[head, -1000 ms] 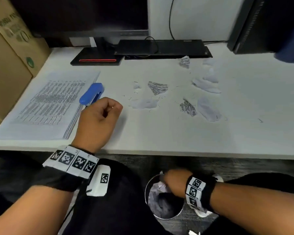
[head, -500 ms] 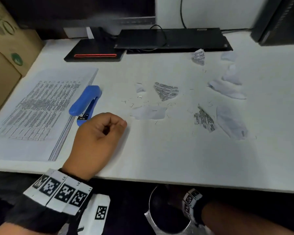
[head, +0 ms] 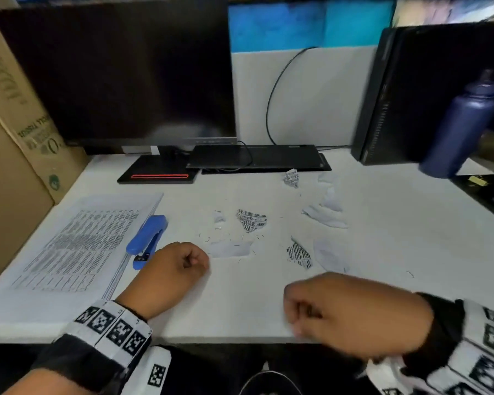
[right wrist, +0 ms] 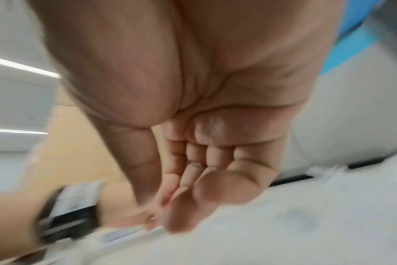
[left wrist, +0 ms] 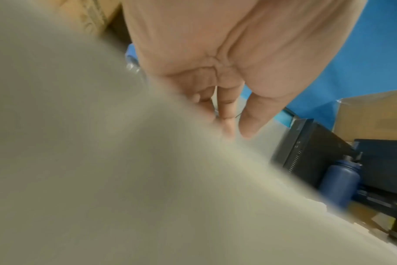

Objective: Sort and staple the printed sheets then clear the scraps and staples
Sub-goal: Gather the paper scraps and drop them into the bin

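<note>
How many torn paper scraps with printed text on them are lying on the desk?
3 printed scraps: one by the keyboard, one mid-desk, one nearer the right hand. The blank scraps are not counted; their hidden sides may carry print.

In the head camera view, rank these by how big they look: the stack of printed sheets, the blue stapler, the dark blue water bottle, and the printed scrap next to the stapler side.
1. Stack of printed sheets, clearly largest.
2. Water bottle.
3. Stapler.
4. Printed scrap, smallest.
The bottle is blurred and stands further back, so its lead over the stapler is only apparent.
</note>
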`<state>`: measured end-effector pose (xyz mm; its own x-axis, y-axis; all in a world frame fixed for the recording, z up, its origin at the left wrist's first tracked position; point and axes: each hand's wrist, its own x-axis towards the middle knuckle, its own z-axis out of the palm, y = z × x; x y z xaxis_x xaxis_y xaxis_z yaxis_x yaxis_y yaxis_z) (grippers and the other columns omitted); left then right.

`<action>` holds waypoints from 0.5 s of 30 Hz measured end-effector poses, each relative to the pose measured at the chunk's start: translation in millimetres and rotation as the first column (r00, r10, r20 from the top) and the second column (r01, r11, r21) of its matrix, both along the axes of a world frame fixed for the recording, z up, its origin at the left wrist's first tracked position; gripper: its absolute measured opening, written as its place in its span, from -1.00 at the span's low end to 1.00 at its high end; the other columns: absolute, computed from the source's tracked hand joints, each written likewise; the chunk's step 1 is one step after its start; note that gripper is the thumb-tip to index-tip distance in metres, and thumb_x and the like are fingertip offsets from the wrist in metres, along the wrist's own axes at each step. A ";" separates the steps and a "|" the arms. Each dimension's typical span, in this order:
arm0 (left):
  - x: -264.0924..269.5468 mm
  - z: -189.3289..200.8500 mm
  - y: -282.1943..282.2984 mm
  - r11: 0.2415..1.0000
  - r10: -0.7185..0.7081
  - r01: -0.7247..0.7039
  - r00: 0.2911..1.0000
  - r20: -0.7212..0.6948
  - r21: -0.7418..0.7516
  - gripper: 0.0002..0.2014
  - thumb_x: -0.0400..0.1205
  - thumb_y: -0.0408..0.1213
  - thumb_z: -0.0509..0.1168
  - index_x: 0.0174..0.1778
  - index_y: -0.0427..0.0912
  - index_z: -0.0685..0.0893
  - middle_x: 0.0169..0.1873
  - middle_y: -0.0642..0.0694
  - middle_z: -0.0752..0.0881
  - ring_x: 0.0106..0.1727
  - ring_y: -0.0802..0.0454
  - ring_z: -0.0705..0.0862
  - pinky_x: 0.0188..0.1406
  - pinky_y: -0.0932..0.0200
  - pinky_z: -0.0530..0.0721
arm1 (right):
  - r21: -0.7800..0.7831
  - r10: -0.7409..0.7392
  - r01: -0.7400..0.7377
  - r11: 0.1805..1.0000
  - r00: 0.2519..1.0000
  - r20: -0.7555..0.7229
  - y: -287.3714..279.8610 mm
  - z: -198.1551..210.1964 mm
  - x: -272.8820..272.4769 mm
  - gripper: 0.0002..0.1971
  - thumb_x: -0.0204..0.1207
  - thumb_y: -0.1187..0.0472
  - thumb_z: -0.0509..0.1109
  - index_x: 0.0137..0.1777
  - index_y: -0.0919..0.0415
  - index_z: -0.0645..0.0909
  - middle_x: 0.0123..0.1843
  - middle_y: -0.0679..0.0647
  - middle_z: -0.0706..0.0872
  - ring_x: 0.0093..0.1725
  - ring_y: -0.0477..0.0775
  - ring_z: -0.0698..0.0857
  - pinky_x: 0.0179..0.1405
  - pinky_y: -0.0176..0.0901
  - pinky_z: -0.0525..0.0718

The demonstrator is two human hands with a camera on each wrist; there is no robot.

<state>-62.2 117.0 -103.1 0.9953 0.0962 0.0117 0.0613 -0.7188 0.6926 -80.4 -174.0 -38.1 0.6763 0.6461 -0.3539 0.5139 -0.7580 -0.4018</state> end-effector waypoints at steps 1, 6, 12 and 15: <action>6.6 8.0 -1.8 0.998 -0.022 0.022 1.000 0.007 0.056 -0.88 0.66 -0.20 0.40 -0.16 0.09 0.77 -0.10 0.08 0.79 -0.07 0.14 0.76 -0.07 0.25 0.70 | 0.014 -0.064 0.064 0.998 0.995 0.070 -10.5 4.3 17.2 -0.94 0.58 0.04 0.31 -0.07 -0.03 0.58 -0.14 -0.16 0.70 -0.16 -0.17 0.63 -0.07 -0.22 0.63; 49.6 36.2 -22.6 0.829 -0.081 0.113 0.993 -0.082 0.548 -0.71 0.68 0.03 0.32 0.24 0.01 0.72 0.16 0.00 0.64 0.15 0.01 0.69 0.16 0.13 0.65 | -0.138 -0.317 0.374 0.917 0.895 0.315 -42.4 6.5 96.5 -0.84 0.55 0.04 0.37 -0.15 0.12 0.65 -0.01 -0.14 0.69 -0.04 0.05 0.62 -0.29 -0.31 0.48; 70.9 43.7 -43.2 0.739 -0.041 0.193 0.969 -0.243 0.645 -0.54 0.54 0.14 0.39 0.19 -0.12 0.79 0.17 -0.06 0.70 0.16 -0.02 0.71 -0.05 0.17 0.60 | -0.288 -0.318 0.384 0.877 0.915 0.249 -20.7 -6.2 109.2 -0.38 0.50 -0.12 0.44 0.53 0.08 0.47 0.13 0.11 0.69 0.10 0.13 0.67 0.03 -0.17 0.61; 74.7 36.9 -44.1 0.765 -0.043 0.192 0.968 -0.249 0.614 -0.62 0.58 0.04 0.40 0.17 -0.15 0.79 0.16 -0.01 0.71 0.18 -0.01 0.70 0.10 0.16 0.65 | -0.308 -0.311 0.384 0.870 0.914 0.261 -12.6 -13.9 116.8 -0.73 0.54 0.05 0.41 -0.26 0.15 0.44 -0.24 0.09 0.61 -0.05 0.15 0.68 -0.06 -0.21 0.61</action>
